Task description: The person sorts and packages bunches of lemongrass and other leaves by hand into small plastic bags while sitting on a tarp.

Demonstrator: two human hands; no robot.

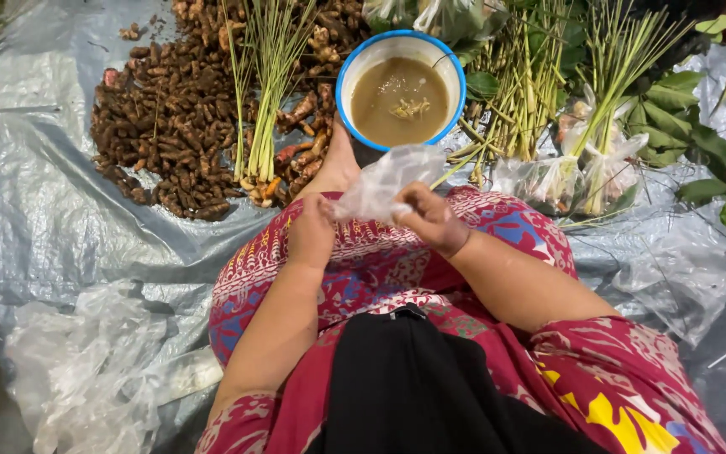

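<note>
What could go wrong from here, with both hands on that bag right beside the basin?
1. The basin of murky brown liquid sits just past the knee; a nudge from the leg or a hand could slop it onto the roots and sheet.
2. The thin clear bag pinched between the left hand and right hand looks flimsy; it may tear if pulled apart hard.
3. The loose bags by the left hip could slide or blow away.

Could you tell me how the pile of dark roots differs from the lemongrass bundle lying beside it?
The roots are short, knobbly and dark brown, heaped loose in a broad pile. The lemongrass is long, thin and pale green, its stalks gathered into a bundle with the cut ends toward the person. Both lie on the grey plastic sheet.
</note>
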